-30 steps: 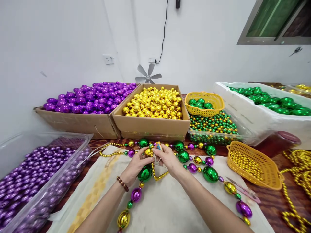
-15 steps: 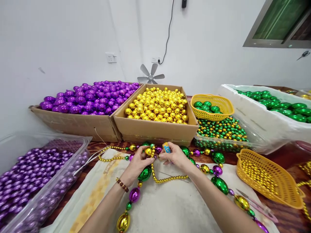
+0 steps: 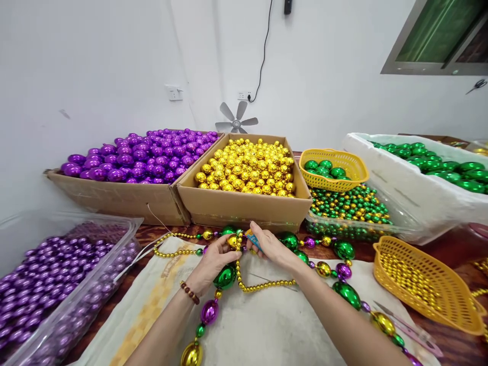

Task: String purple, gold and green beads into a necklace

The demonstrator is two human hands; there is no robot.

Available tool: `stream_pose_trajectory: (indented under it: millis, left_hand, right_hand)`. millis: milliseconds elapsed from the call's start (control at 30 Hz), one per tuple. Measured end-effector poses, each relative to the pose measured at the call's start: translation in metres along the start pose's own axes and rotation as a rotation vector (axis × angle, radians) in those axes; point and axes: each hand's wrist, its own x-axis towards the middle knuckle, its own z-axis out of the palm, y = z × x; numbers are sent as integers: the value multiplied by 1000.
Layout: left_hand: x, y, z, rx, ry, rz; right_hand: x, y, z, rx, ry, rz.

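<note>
My left hand (image 3: 211,262), with a brown bead bracelet at the wrist, pinches a bead garland at a gold bead (image 3: 233,242). My right hand (image 3: 272,249) is closed around a small orange-and-blue lighter (image 3: 254,241), its orange end close to the pinched beads. Whether a flame burns cannot be made out. From my left fingers the garland runs toward me through a large green bead (image 3: 225,277) and a purple bead (image 3: 209,311). A string of small gold beads (image 3: 263,286) hangs down and curves right beneath my right hand.
Cartons of purple beads (image 3: 137,157) and gold beads (image 3: 244,168) stand behind. A clear tub of purple beads (image 3: 57,274) sits left. At right are a yellow basket (image 3: 457,310), a foam box (image 3: 389,173) and a pink-handled pointed tool (image 3: 415,333) on the cloth (image 3: 290,330).
My right hand has turned the lighter, tipping its orange end left toward the beads in my left fingers. My left hand keeps its pinch nearly in place.
</note>
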Motion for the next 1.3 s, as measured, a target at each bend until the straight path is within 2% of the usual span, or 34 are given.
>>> stream_pose_trajectory:
  millis: [333,700,1300]
  left_hand:
    - [2,-1,-2,13,-22,-21]
    - [4,-2,-2,9,-30,-25]
    - [5,-1,-1,17,-38,-49]
  right_hand:
    - [4,-13,-4,-256,85,-51]
    - [4,-12,-5,-460,119,-98]
    - [3,-9,-10,-500,65,-85]
